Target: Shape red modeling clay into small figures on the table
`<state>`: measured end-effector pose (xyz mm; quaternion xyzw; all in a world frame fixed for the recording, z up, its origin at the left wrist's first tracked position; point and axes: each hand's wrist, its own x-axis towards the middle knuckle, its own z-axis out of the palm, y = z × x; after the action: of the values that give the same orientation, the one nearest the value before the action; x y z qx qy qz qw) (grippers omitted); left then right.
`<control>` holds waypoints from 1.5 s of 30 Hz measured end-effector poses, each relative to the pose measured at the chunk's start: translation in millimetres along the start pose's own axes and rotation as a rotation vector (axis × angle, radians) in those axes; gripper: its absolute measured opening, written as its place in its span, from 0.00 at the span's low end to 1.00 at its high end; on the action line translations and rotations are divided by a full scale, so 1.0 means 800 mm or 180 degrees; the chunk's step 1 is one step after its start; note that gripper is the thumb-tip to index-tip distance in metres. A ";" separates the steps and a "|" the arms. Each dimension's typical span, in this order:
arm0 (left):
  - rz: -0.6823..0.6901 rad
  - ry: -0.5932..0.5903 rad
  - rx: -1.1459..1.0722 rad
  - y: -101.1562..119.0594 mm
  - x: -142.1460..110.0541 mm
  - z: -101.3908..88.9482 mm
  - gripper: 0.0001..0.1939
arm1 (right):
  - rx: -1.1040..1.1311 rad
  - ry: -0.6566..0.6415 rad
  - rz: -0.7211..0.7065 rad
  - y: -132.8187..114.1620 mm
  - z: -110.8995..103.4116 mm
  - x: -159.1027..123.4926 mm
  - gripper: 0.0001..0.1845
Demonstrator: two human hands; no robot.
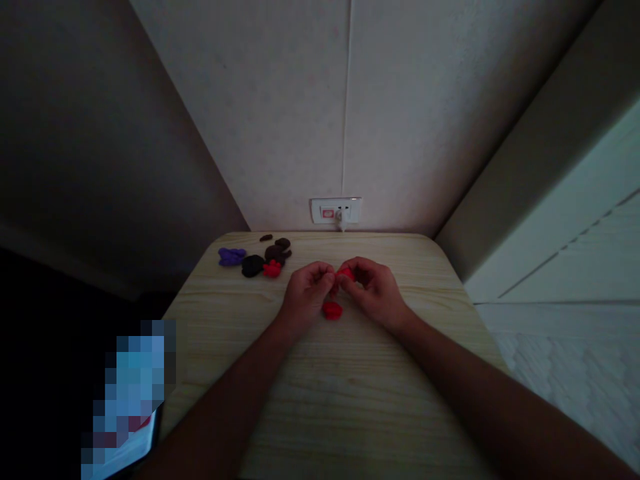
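Observation:
Both hands meet over the middle of a light wooden table (350, 387). My left hand (307, 288) and my right hand (373, 287) have curled fingers pinching one small red lump of clay (345, 274) between them. A second red clay piece (332, 310) lies on the table just below the hands, touching neither that I can tell.
At the table's far left lie a purple clay piece (231, 256), several dark clay pieces (265, 259) and a small red one (272, 269). A wall socket (335, 211) sits behind the table. A lit screen (130, 407) glows at lower left.

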<state>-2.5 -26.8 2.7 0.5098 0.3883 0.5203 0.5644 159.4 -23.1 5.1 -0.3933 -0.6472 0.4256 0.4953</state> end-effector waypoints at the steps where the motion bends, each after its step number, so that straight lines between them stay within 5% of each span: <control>1: 0.0037 0.0078 -0.0122 0.001 0.001 -0.001 0.08 | -0.0035 0.0131 0.0022 0.002 -0.004 0.003 0.12; 6: 0.0080 0.0623 -0.0868 0.008 0.007 -0.013 0.08 | -0.0080 0.0680 0.0021 0.015 -0.022 0.015 0.11; 12: -0.0087 0.0683 -0.1151 0.013 0.008 -0.015 0.18 | -0.1061 -0.0433 -0.0576 0.020 -0.014 0.005 0.05; 16: -0.0038 0.0651 -0.1076 0.012 0.007 -0.014 0.16 | -0.1306 -0.0706 -0.0740 0.012 -0.011 0.002 0.08; 24: 0.0032 0.0279 -0.0366 0.002 0.002 -0.011 0.14 | -0.0988 -0.0127 -0.0763 -0.005 -0.010 -0.002 0.16; 29: 0.0037 0.0105 0.0077 0.004 -0.002 -0.007 0.17 | -0.0850 -0.0237 -0.1105 -0.010 -0.005 -0.006 0.15; 40: -0.0147 -0.0026 -0.0641 0.000 -0.005 -0.007 0.22 | -0.0360 -0.0355 -0.0936 -0.022 0.008 -0.010 0.09; 45: -0.0230 -0.0092 -0.0410 0.007 -0.007 -0.004 0.27 | -0.0378 -0.0230 -0.0976 -0.020 0.007 -0.010 0.05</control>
<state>-7.6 -32.3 7.2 0.4655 0.3640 0.5161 0.6200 153.9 -36.6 16.5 -0.3029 -0.7410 0.3199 0.5067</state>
